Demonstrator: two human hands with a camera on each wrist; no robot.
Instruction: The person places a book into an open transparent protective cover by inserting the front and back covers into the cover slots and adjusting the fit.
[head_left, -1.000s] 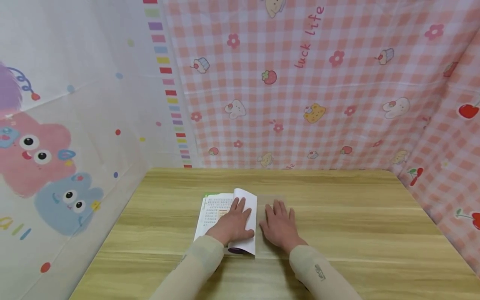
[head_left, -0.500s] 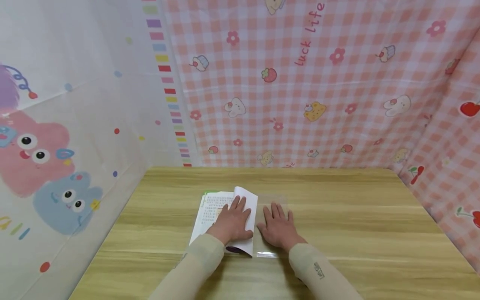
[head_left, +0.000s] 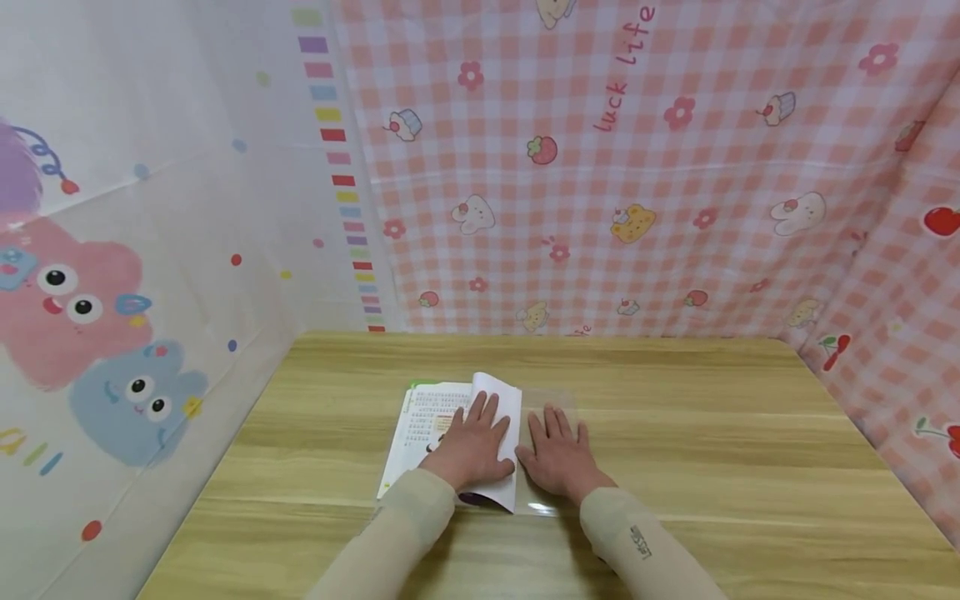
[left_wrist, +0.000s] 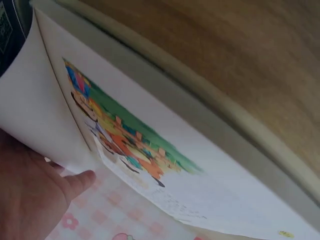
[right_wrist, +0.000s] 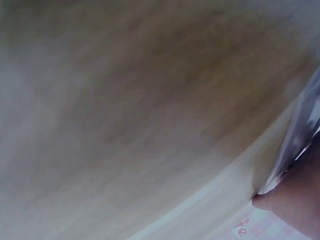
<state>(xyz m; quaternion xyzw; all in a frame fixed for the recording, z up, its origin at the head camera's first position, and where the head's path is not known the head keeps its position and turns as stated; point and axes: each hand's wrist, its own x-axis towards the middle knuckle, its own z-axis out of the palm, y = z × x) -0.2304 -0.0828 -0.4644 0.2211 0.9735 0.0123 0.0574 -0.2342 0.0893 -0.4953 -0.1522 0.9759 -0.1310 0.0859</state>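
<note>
We are noting the book lying open on the worktop; the left hand is pressing its white leaf, the right hand is resting on clear plastic, fingers lying apart.

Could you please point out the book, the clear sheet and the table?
Book [head_left: 430, 417], head view: on its printed page.
Clear sheet [head_left: 536, 495], head view: on its near end.
Table [head_left: 720, 454], head view: its top, right side.
</note>
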